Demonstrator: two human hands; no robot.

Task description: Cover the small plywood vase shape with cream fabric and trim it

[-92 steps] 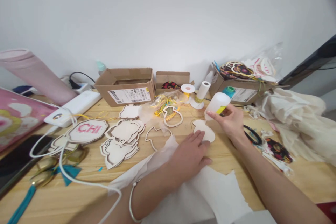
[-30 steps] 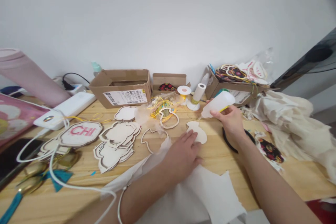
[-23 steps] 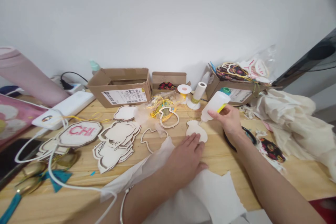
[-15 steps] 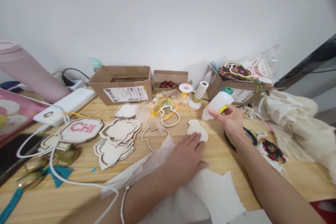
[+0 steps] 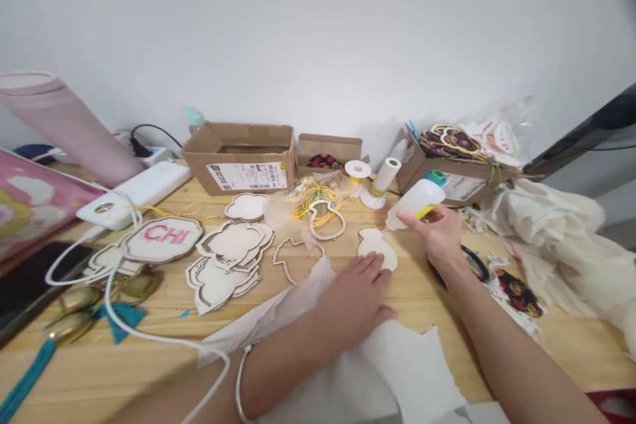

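Observation:
My left hand (image 5: 354,295) lies flat with fingers stretched out, its fingertips resting on the lower part of a white gourd-shaped piece (image 5: 376,242). My right hand (image 5: 440,236) is closed around a translucent white squeeze bottle (image 5: 416,203) with a green base and a yellow label. The bottle is tilted nozzle-down, its tip at the upper right edge of the piece; whether liquid comes out is too small to tell. White fabric (image 5: 405,371) spreads under and beside my left forearm. A thin gourd-shaped wooden frame (image 5: 328,220) lies behind my left hand.
Stacked wooden shapes (image 5: 228,258) lie left of centre, near a plaque with pink letters (image 5: 161,238). A white cable (image 5: 163,339) crosses my left forearm. Cardboard boxes (image 5: 238,159) and spools (image 5: 385,179) stand along the wall. Cream cloth (image 5: 561,232) is heaped at right.
The view has shifted slightly, so the desk items appear a little further right. Both hands keep nearly the same pose, with the bottle still at the edge of the piece.

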